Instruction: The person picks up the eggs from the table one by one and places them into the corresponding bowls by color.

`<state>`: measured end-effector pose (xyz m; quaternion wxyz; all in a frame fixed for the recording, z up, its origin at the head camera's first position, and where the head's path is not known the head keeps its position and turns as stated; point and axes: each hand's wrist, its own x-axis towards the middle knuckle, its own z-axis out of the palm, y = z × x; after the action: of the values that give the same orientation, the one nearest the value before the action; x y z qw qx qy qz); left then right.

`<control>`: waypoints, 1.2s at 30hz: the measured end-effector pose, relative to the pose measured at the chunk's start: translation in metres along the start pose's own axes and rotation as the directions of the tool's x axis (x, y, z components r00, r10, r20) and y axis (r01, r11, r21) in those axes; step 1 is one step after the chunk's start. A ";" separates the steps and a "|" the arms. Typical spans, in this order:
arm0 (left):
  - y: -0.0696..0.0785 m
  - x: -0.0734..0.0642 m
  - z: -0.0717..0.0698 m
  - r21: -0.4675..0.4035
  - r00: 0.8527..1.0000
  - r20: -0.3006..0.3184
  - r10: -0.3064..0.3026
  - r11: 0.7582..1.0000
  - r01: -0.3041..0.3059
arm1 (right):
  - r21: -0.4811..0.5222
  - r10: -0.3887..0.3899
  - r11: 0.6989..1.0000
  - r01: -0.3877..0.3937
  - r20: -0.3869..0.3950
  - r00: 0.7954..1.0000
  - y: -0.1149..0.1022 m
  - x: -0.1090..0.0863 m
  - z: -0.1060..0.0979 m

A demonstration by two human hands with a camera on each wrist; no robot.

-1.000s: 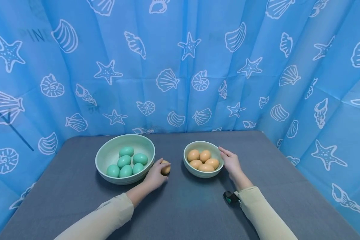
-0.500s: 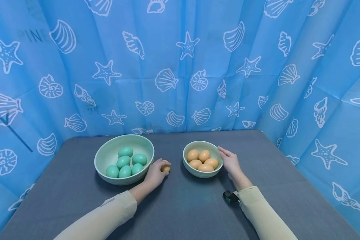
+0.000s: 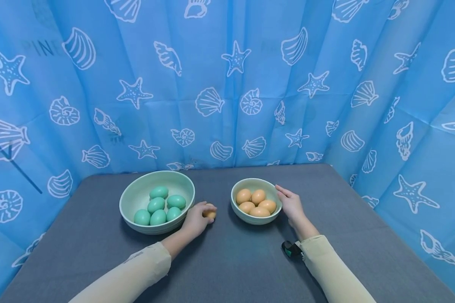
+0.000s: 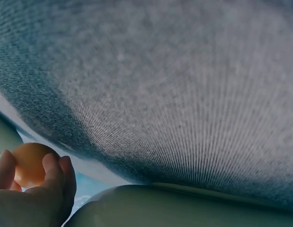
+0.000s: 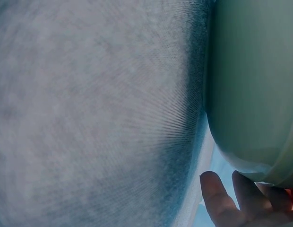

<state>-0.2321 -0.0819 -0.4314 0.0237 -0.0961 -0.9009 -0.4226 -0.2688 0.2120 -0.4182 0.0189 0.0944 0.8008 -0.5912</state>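
Between the two bowls my left hand [image 3: 195, 218] pinches a light brown egg [image 3: 211, 213] low over the table. In the left wrist view the thumb and fingers stand on either side of this egg [image 4: 32, 163]. The large pale green bowl [image 3: 130, 189] is just left of that hand and holds several green eggs [image 3: 158, 217]. My right hand [image 3: 293, 207] rests with fairly straight fingers at the right side of a smaller pale green bowl [image 3: 242, 216], which holds several light brown eggs [image 3: 258, 196]. In the right wrist view, fingertips [image 5: 210, 182] lie at this bowl's outer wall.
A dark grey cloth [image 3: 246, 265] covers the table. Behind and to the right hangs a blue curtain [image 3: 227, 118] with white shells and starfish. A small black object [image 3: 291, 249] sits by the right sleeve cuff.
The left hand's fingers lie slightly further over the top of the egg. The right hand and both bowls keep their places; the head view shifts slightly.
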 end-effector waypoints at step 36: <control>0.019 -0.014 -0.009 -0.149 1.000 0.011 0.019 0.989 -0.017 | 0.023 -0.003 1.000 0.003 -0.006 1.000 -0.001 0.000 0.001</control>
<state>-0.2151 -0.0794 -0.4133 0.0145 -0.1083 -0.8661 -0.4879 -0.2686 0.2105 -0.4181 0.0147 0.0952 0.7940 -0.6002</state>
